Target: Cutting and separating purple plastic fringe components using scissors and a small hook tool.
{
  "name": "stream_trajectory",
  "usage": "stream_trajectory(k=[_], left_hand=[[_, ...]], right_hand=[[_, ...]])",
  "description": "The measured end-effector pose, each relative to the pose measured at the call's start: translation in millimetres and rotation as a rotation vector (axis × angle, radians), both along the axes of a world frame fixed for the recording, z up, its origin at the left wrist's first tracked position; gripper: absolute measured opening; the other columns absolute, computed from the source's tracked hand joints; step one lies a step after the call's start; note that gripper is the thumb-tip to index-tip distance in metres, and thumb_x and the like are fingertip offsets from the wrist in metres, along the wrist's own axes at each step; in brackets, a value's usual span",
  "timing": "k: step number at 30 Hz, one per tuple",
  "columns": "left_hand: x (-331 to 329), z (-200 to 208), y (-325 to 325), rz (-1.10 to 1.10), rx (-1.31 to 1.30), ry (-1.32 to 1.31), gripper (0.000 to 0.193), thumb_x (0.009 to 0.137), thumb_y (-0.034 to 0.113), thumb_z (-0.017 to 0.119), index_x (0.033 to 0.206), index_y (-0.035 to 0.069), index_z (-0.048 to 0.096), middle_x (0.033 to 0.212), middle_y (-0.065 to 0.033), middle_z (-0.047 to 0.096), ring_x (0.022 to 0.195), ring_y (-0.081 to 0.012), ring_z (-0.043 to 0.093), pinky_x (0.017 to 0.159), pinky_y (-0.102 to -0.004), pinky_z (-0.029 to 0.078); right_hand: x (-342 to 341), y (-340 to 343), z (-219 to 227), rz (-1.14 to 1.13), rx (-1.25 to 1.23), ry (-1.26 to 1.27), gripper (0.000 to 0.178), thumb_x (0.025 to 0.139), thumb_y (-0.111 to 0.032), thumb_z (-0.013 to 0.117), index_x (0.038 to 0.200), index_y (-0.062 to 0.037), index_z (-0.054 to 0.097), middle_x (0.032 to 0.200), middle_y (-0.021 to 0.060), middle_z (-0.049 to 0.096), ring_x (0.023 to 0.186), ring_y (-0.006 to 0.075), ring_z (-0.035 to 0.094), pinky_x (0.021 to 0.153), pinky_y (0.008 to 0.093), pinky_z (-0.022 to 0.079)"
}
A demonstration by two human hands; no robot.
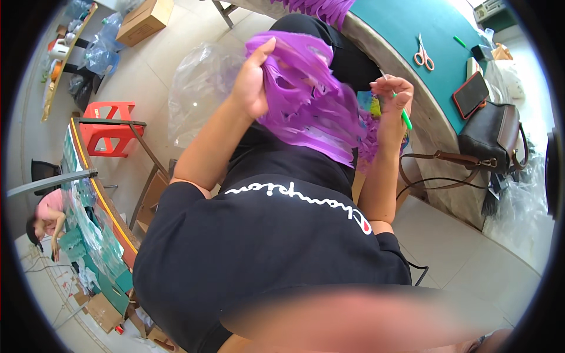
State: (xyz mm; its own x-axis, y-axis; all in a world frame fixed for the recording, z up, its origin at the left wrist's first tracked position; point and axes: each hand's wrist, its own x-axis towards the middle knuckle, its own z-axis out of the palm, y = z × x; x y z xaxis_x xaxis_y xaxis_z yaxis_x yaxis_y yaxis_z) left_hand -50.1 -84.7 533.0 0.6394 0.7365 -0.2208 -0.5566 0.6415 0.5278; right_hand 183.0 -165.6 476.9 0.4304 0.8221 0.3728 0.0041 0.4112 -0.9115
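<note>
Tiled floor (154, 67) below, purple material (321, 120) spreads rightward from left hand (252, 88).

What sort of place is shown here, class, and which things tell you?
Probably a small craft or textile workshop: the left hand holds purple slitted material, and scissors lie on a green-topped worktable.

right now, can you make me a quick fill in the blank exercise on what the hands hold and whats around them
The left hand grips a sheet coloured ____.
The slim tool in the right hand is coloured ____.
A pair of ____ lies on the table.
The stool is coloured ____.

Missing words: purple; green; scissors; red.
</note>
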Motion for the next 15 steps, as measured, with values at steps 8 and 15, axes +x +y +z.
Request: stream_trajectory(k=[8,15], left_hand=[[9,-13,-43,-0.063,0.144,0.158,0.032,0.088,0.012,0.064,0.115,-0.002,0.057,0.106,-0.0123,0.065,0.1,-0.0216,0.064,0.091,-0.0357,0.051],[9,-22,-52,0.121,0.188,0.205,0.027,0.086,0.005,0.066,0.112,0.001,0.058,0.104,-0.0098,0.066,0.095,-0.0196,0.065,0.086,-0.0336,0.053]], right_hand=[[-61,-20,26,0.259,0.018,0.171,0.011,0.091,-0.006,0.061,0.097,0.0011,0.055,0.095,0.0143,0.064,0.084,0.0188,0.064,0.08,0.0315,0.052],[-74,-20,19,0.202,0.073,0.166,0.014,0.092,-0.011,0.06,0.093,0.0011,0.052,0.092,0.0161,0.065,0.079,0.0185,0.065,0.078,0.0298,0.053]])
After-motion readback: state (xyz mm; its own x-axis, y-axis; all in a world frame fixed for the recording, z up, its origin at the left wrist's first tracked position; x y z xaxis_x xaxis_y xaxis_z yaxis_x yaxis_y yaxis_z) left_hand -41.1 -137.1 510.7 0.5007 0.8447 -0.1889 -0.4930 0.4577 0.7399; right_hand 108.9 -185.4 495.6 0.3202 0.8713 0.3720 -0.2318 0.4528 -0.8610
